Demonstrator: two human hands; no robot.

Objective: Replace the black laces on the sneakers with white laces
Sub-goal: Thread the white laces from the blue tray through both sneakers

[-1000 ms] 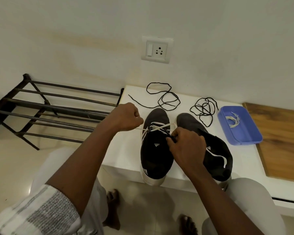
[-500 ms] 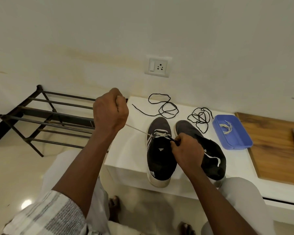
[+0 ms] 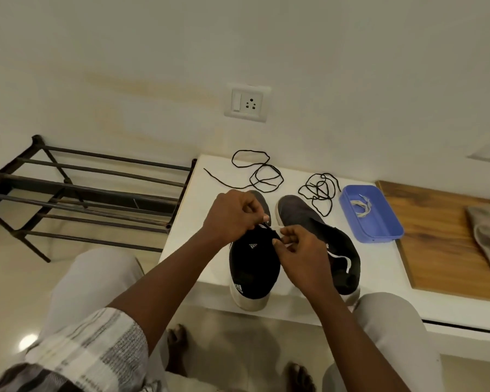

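Okay, my left hand (image 3: pixel 232 219) and my right hand (image 3: pixel 304 257) both pinch the white lace (image 3: pixel 276 228) with curled fingers (image 3: pixel 296 236), right over the left sneaker (image 3: pixel 252 267). Black laces (image 3: pixel 320 190) lie past my fingertips.

Both bare forearms converge forward; left hand (image 3: pixel 234 216) and right hand (image 3: pixel 304 257), fingers curled, nearly meet, each pinching the thin white fabric lace (image 3: pixel 277 228).
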